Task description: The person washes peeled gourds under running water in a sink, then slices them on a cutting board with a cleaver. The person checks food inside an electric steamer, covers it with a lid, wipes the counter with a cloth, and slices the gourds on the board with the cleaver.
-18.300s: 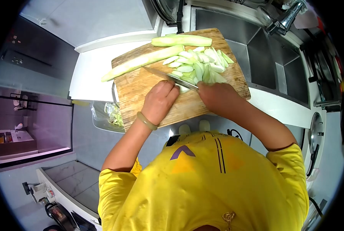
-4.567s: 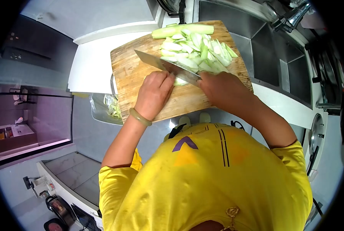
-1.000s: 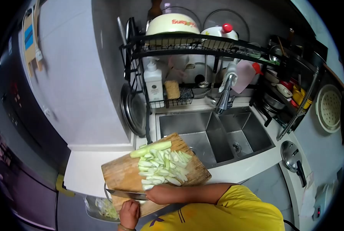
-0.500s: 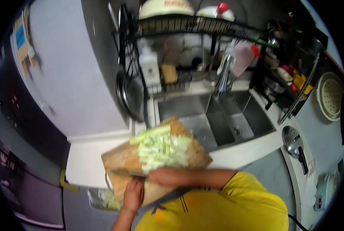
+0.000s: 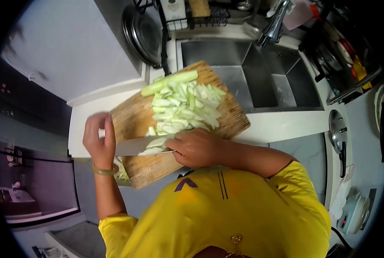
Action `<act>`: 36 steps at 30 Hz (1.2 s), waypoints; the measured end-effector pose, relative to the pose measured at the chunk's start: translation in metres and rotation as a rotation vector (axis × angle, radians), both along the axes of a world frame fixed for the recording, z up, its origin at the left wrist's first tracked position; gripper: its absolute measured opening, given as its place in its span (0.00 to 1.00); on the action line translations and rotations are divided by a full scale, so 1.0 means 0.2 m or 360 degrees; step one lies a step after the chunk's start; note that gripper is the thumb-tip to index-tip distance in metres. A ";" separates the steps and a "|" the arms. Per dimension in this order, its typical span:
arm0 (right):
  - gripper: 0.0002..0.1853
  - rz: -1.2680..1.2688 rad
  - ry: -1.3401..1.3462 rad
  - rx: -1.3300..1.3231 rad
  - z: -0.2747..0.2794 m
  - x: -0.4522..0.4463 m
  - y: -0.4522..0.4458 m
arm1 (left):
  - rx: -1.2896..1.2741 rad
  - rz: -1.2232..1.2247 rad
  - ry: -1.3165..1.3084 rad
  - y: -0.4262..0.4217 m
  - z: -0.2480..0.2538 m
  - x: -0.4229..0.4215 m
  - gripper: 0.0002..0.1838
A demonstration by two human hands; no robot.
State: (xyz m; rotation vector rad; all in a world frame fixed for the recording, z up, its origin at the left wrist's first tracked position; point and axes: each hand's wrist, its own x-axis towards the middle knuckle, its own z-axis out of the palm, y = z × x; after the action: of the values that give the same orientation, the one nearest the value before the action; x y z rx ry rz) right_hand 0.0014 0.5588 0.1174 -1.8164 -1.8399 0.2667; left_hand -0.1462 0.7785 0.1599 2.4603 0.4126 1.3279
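Note:
My right hand (image 5: pixel 194 147) is wrapped round the handle of a kitchen knife (image 5: pixel 125 147), whose broad blade lies flat over the near part of a wooden cutting board (image 5: pixel 151 172). A few pale green slices (image 5: pixel 155 145) rest on the blade. My left hand (image 5: pixel 98 135) is raised by the blade's far left end, with a gap between thumb and curled fingers and nothing visible in it; its fingertips are slightly blurred. Beyond the knife lies a heap of sliced pale green vegetable (image 5: pixel 183 107). An uncut length of the vegetable (image 5: pixel 170 82) sits along the heap's far edge.
A double steel sink (image 5: pixel 260 81) with a faucet (image 5: pixel 275 26) is behind the board to the right. Pan lids (image 5: pixel 142 36) stand against the wall panel. Below the board's left corner, a container with vegetable scraps (image 5: pixel 122 170) partly shows. Another lid (image 5: pixel 338 129) lies at right.
My left hand has left the board's near edge and risen leftward to the blade's end. The knife now lies flatter with slices on it. The view has tilted down.

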 end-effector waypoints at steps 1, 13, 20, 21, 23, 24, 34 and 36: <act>0.06 0.0058 0.0004 -0.0127 -0.01 -0.04 0.02 | -0.0019 -0.0005 0.0056 0.02 0.00 0.01 0.02; 0.13 0.0332 -0.0127 -0.0256 0.02 -0.08 0.05 | 0.0687 -0.0245 -0.0297 0.11 0.77 0.71 0.16; 0.12 0.0220 0.0418 -0.0621 -0.02 0.02 -0.10 | 0.0024 -0.0870 0.1224 0.08 0.62 1.18 0.09; 0.12 0.0271 0.0096 -0.0290 -0.11 0.03 -0.11 | -0.0056 -0.0988 0.1525 0.07 0.42 1.22 0.10; 0.12 0.0211 0.0099 -0.0131 -0.17 0.04 -0.16 | 0.0387 -0.0753 0.1899 0.05 0.06 1.29 0.11; 0.12 0.0147 0.0067 0.0036 -0.19 0.04 -0.17 | 0.0385 -0.0636 0.2025 0.04 -0.05 1.30 0.13; 0.12 0.0293 0.0124 -0.0138 -0.12 0.10 -0.19 | 0.0112 -0.0575 0.1891 0.14 -0.24 1.25 0.24; 0.11 0.0308 0.0050 -0.0192 -0.08 0.09 -0.18 | 0.0057 -0.0491 0.1688 0.11 -0.19 1.16 0.26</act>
State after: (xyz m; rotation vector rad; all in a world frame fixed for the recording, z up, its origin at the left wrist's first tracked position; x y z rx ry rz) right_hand 0.0196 0.5237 0.1004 -1.7023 -2.0179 0.4842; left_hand 0.0857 0.8010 0.1214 2.9001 0.1996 -0.1722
